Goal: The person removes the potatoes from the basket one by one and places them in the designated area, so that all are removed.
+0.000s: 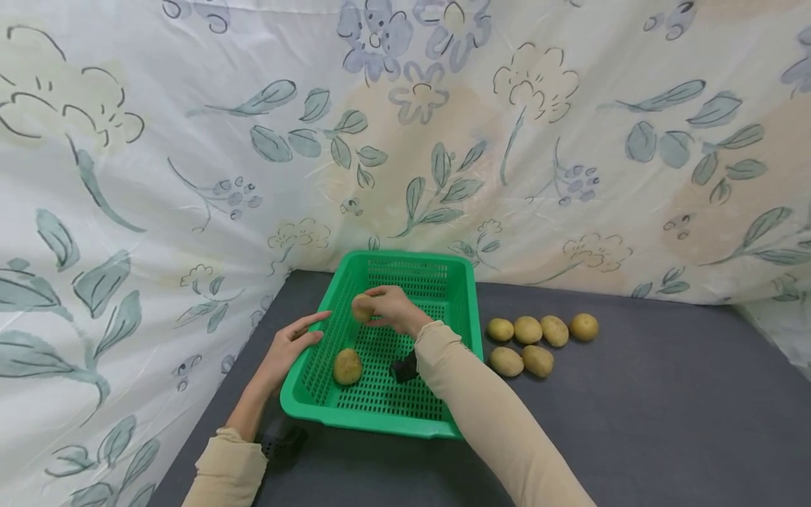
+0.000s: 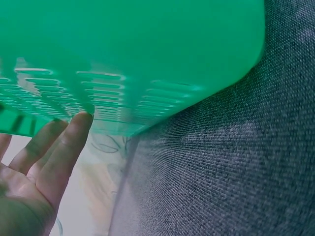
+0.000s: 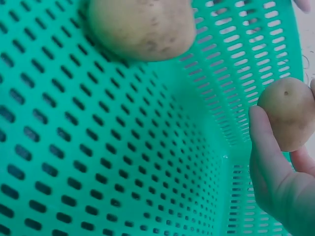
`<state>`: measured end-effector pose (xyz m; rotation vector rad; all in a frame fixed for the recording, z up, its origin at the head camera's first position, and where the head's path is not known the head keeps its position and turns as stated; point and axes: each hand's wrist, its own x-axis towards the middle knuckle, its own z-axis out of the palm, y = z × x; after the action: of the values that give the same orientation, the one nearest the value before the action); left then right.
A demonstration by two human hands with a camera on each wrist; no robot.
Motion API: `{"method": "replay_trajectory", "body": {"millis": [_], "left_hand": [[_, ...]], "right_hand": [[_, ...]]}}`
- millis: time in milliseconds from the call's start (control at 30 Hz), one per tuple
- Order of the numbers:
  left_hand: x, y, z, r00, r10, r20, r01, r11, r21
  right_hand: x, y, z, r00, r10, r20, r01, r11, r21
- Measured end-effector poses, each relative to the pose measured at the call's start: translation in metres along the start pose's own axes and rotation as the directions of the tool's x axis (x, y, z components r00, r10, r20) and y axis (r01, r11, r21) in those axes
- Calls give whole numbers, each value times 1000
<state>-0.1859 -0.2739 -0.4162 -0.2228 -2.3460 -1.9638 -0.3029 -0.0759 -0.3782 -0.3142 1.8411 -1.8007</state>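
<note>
Over the inside of a green plastic basket, my right hand grips a potato between thumb and fingers. The right wrist view shows this potato held above the slotted floor, near a side wall. A second potato lies on the basket floor toward the left wall; its lower part appears at the top of the right wrist view. My left hand is at the basket's left rim with fingers extended. In the left wrist view, the fingertips touch or nearly touch the slotted outer wall.
Right of the basket, several potatoes lie in two loose rows on the dark grey tabletop. A floral cloth hangs behind the table and along its left side, close to the basket's back.
</note>
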Motion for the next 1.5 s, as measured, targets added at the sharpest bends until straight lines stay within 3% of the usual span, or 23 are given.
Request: {"method": "replay_trajectory", "body": {"millis": [300,600,833,1100,1500], "left_hand": [[-5,-5,3,1000,-19,4,19,1000,-25],[-9,-8,6,1000,-29,-3,29,999,-22],[-9,-7,5,1000,6,-27,-5,999,34],[-6,-1,4,1000,4,-16,-3,1000,14],[-2,4,4,1000,12,-12,-12,1000,10]], "right_hand": [[0,-1,-5,999,-13,-31,17,989,145],[2,-6,-10,993,-21,-119,58,948,312],[2,-20,-16,988,-7,-155,72,906,416],[-4,-30,-37,982,-30,-185,103,913,395],[-15,-42,-66,984,-51,-171,100,952,291]]}}
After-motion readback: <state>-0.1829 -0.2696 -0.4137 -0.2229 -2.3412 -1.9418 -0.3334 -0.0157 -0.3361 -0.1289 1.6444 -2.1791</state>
